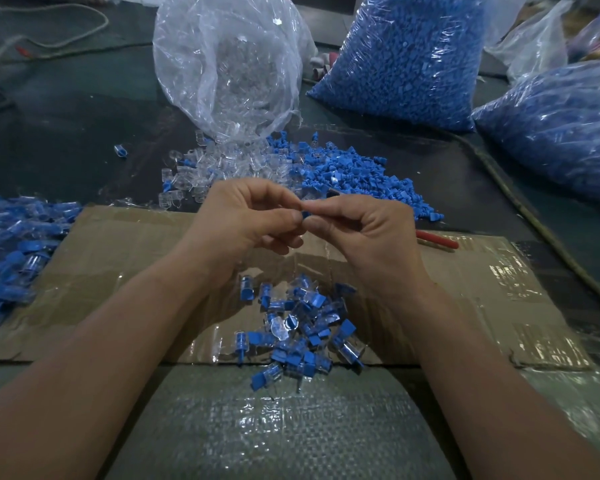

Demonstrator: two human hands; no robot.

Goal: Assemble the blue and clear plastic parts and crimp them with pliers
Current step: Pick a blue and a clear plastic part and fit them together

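- Our left hand [246, 221] and right hand [364, 230] are pinching one blue part [306, 214]; fingertips are hiding its axis.
- Red-handled pliers [440, 242] are lying just behind our right hand.

left hand [246, 216], right hand [357, 225], fingertips [313, 223] seemingly pinched together

Got one tiny blue part [305, 214] pinched between my fingertips [317, 223], clear parts [215, 168] and blue parts [361, 178] heaped beyond, red-handled pliers [437, 241] lying just right.
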